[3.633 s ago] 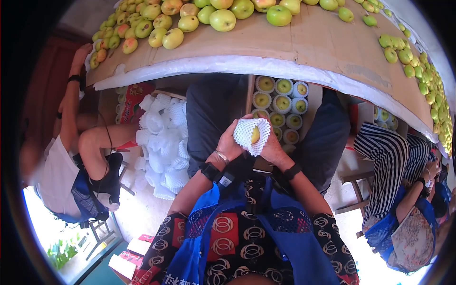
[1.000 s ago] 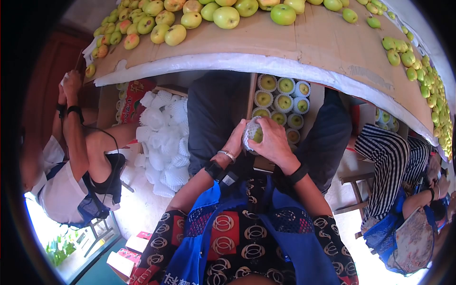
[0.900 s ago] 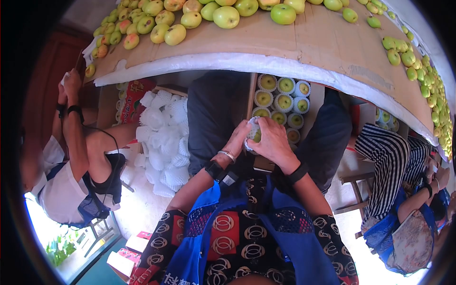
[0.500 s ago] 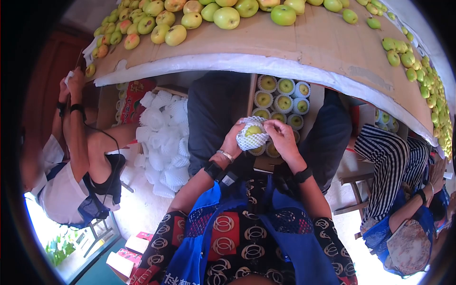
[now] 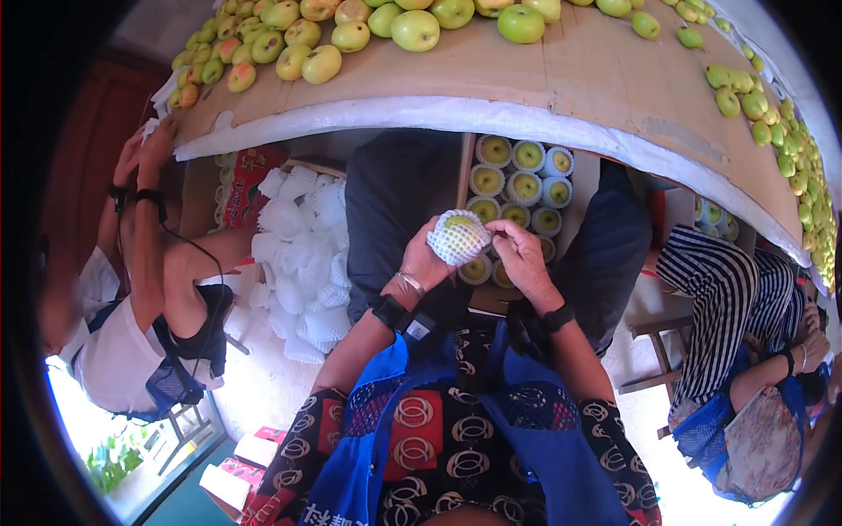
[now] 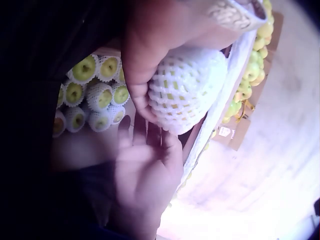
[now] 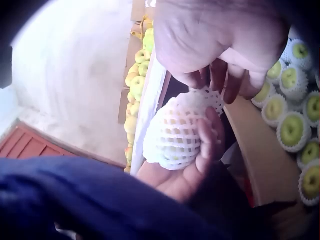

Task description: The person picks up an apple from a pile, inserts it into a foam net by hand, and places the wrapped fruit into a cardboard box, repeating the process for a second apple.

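An apple in a white foam net (image 5: 459,238) rests in my left hand (image 5: 424,260), whose fingers curl round its side. My right hand (image 5: 524,261) pinches the loose edge of the net with thumb and fingertips; in the right wrist view the net (image 7: 175,132) stretches up to those fingers. Green skin shows through the mesh. Below and beyond the hands, between the legs, stands a cardboard box (image 5: 464,175) holding rows of netted apples (image 5: 525,189), stems up. The left wrist view shows the net (image 6: 187,92) wrapped closely around the fruit.
White foam nets (image 5: 298,263) fill a box to the left. A cardboard-covered table (image 5: 561,83) with a white edge spans the front, with loose green apples (image 5: 415,31) on it. A seated person is on each side, one in striped trousers (image 5: 715,280).
The right hand, earlier over the apple, has drawn back right to the net's edge. The apple has turned in the left hand, its mesh now covering the side facing up.
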The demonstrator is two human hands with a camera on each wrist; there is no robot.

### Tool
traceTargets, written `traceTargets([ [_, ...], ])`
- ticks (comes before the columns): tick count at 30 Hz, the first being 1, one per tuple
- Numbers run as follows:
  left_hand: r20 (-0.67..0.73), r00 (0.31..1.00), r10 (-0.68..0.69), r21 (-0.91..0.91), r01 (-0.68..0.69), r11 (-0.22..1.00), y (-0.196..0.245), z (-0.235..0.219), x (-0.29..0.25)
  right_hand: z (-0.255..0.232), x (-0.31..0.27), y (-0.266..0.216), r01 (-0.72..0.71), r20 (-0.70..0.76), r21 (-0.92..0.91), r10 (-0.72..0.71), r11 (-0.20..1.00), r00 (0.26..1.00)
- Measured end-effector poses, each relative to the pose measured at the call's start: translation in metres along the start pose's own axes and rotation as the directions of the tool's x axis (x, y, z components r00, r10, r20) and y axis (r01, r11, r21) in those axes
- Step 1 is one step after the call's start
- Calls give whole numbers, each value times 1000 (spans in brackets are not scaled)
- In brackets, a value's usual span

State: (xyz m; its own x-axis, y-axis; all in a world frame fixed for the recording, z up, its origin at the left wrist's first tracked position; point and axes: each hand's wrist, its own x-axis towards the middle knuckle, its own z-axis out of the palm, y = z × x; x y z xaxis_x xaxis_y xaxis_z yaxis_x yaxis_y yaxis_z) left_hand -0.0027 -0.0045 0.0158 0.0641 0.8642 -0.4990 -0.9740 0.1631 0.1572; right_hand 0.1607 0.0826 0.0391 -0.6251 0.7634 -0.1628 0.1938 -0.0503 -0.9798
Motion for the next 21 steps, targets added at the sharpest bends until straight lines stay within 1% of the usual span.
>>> traceTargets([
  [2, 23, 1000, 9, 32, -9, 999, 1, 1, 0, 2, 0, 2, 102, 0, -17, -102, 995, 995],
  [3, 21, 1000, 10, 32, -10, 999, 1, 0, 1, 1, 1, -1, 101, 1, -16, -101, 995, 995],
  [5, -9, 1000, 10, 27, -10, 1000, 0, -3, 3, -1, 2, -10, 120, 59, -61, -117, 991, 991],
  [6, -9, 1000, 10, 27, -10, 1000, -1, -4, 3, 0, 2, -10, 120, 59, -61, -117, 991, 991],
  [8, -44, 997, 59, 140, -52, 989, -3, -6, 3, 0, 3, -9, 140, 112, -142, -125, 980, 986],
  [9, -45, 997, 58, 140, -52, 989, -3, -7, 3, 0, 2, -11, 139, 112, -141, -124, 980, 986],
  [11, -109, 988, 107, 146, -91, 985, -4, -8, 3, 2, 3, -16, 142, 152, -218, -110, 966, 982],
  [12, -110, 988, 108, 145, -92, 985, -5, -9, 4, 4, 3, -16, 142, 154, -217, -110, 966, 982],
  [14, -173, 978, 118, 119, -98, 988, -6, -10, 7, 9, 2, -14, 185, 157, -285, -145, 940, 977],
  [15, -173, 978, 115, 119, -95, 988, -6, -11, 8, 12, 1, -13, 183, 155, -285, -143, 941, 978],
  [17, -179, 975, 135, 100, -119, 988, -7, -14, 10, 15, 1, -10, 283, 142, -378, -247, 882, 959],
  [18, -179, 975, 135, 100, -119, 988, -6, -9, 9, 15, 1, -9, 283, 142, -378, -247, 882, 959],
  [20, -192, 975, 115, 46, -108, 993, -5, 3, 5, 14, 1, -8, 468, 190, -508, -435, 723, 880],
  [21, -192, 974, 117, 45, -110, 993, -4, 0, 6, 14, 2, -11, 469, 192, -508, -435, 723, 880],
])
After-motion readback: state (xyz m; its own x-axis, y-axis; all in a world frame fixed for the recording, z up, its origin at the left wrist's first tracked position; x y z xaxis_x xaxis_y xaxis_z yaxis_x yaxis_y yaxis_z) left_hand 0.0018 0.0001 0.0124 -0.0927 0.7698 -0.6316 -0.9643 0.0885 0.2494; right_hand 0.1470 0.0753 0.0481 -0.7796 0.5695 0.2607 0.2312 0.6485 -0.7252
